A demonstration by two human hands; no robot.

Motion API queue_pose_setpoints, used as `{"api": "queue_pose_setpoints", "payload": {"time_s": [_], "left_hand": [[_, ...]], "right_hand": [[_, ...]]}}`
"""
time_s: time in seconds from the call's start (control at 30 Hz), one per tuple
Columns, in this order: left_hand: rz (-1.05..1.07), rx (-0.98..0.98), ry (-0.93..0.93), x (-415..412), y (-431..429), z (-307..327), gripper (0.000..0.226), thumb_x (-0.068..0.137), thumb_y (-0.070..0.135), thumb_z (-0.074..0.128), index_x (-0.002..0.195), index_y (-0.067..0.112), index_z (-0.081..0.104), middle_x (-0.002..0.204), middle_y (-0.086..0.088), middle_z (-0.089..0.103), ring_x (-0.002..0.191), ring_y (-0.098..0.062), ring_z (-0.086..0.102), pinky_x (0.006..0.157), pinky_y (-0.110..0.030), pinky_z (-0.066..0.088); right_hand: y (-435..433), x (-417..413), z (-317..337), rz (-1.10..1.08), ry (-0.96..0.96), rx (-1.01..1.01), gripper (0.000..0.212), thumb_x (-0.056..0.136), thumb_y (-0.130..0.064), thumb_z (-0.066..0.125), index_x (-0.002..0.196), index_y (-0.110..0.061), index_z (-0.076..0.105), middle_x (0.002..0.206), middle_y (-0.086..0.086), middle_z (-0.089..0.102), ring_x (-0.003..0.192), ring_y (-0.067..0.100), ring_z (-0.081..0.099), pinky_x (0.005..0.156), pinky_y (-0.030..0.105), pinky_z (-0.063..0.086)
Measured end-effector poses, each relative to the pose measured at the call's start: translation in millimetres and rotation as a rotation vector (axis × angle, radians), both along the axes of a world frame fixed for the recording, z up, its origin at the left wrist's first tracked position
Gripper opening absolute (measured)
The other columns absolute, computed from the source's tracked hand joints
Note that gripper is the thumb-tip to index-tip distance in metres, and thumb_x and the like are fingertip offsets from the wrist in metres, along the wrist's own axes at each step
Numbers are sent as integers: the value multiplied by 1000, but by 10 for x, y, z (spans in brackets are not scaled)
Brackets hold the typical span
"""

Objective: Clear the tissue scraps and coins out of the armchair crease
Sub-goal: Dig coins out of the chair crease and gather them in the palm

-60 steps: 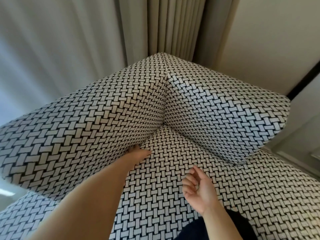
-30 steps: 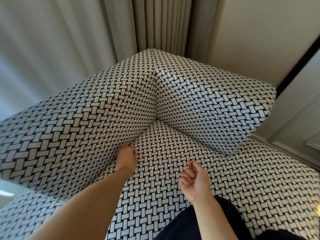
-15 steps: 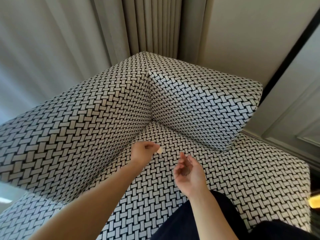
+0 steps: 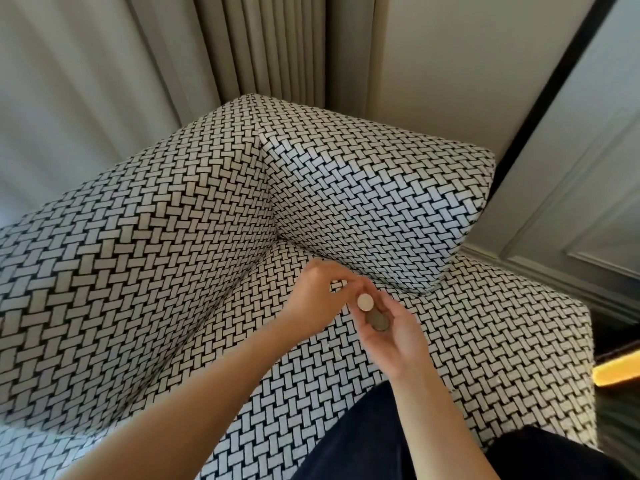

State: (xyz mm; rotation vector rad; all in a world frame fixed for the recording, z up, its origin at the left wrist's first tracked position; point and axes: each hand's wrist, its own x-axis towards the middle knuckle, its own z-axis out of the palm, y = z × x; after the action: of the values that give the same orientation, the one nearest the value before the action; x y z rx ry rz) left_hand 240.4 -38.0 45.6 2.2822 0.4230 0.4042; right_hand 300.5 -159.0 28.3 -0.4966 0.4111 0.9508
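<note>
The armchair (image 4: pixel 145 244) is covered in black-and-white woven-pattern fabric. Its crease (image 4: pixel 252 271) runs between the left arm and the seat, up to the back corner. My left hand (image 4: pixel 318 292) hovers above the seat and pinches a pale round coin (image 4: pixel 365 302) between its fingertips. Directly under it, my right hand (image 4: pixel 394 337) is cupped palm-up and holds a darker coin (image 4: pixel 377 321). The two hands touch at the fingertips. No tissue scraps are visible.
Grey curtains (image 4: pixel 263 43) hang behind the chair, with a wall and panelled door (image 4: pixel 571 188) to the right. My dark-clothed knees (image 4: pixel 363 441) rest at the seat's front edge. A glowing orange strip (image 4: pixel 616 370) lies at the right edge.
My left hand came out of the crease with a pale coin and moved right to meet my right hand, which stayed cupped around a darker coin.
</note>
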Motion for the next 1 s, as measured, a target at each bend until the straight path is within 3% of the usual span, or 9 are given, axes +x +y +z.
{"api": "queue_pose_setpoints", "payload": {"time_s": [0.1, 0.23, 0.33, 0.4, 0.67, 0.8, 1.0], "left_hand": [[84, -16, 115, 139, 125, -92, 21, 95, 25, 54, 110, 21, 68, 117, 15, 59, 113, 5, 43, 89, 3, 22], [85, -23, 452, 310, 345, -401, 44, 95, 28, 52, 137, 17, 46, 149, -3, 36, 136, -18, 32, 104, -22, 25], [15, 91, 744, 435, 484, -647, 70, 93, 35, 53, 150, 15, 17, 159, -6, 9, 145, -28, 11, 116, -36, 12], [2, 143, 839, 516, 555, -755, 76, 93, 40, 51, 151, 16, 9, 159, -4, -1, 145, -34, 3, 118, -42, 8], [52, 312, 821, 786, 601, -838, 74, 93, 41, 48, 152, 19, 8, 160, 3, 1, 143, -36, 4, 115, -49, 13], [69, 283, 861, 871, 649, -878, 78, 92, 43, 48, 152, 15, 6, 160, -1, 1, 144, -35, 0, 116, -48, 10], [63, 308, 935, 876, 732, -921, 83, 89, 55, 38, 152, 23, -5, 159, 5, -10, 145, -30, -10, 116, -48, 2]], "right_hand": [[-119, 165, -56, -46, 53, 2, 28, 96, -11, 48, 113, 5, 62, 112, 20, 67, 106, 29, 65, 86, 40, 55], [-208, 298, -147, -120, 125, 5, 31, 98, -17, 45, 117, 3, 61, 111, 19, 68, 106, 30, 65, 88, 39, 55], [-210, 345, -173, -152, 167, 0, 32, 99, -19, 45, 115, 4, 61, 108, 19, 69, 104, 30, 65, 91, 38, 52], [-197, 353, -179, -151, 184, -1, 33, 99, -20, 45, 114, 5, 61, 107, 20, 69, 103, 31, 66, 91, 37, 52], [-198, 359, -249, -152, 238, -16, 35, 99, -20, 43, 115, 4, 62, 111, 21, 67, 102, 31, 66, 89, 36, 53], [-186, 354, -262, -145, 242, -31, 35, 99, -21, 43, 114, 3, 63, 110, 19, 68, 102, 29, 67, 87, 35, 54], [-129, 328, -250, -116, 265, -33, 35, 98, -22, 44, 112, 4, 64, 110, 19, 68, 103, 29, 66, 93, 36, 51]]}}
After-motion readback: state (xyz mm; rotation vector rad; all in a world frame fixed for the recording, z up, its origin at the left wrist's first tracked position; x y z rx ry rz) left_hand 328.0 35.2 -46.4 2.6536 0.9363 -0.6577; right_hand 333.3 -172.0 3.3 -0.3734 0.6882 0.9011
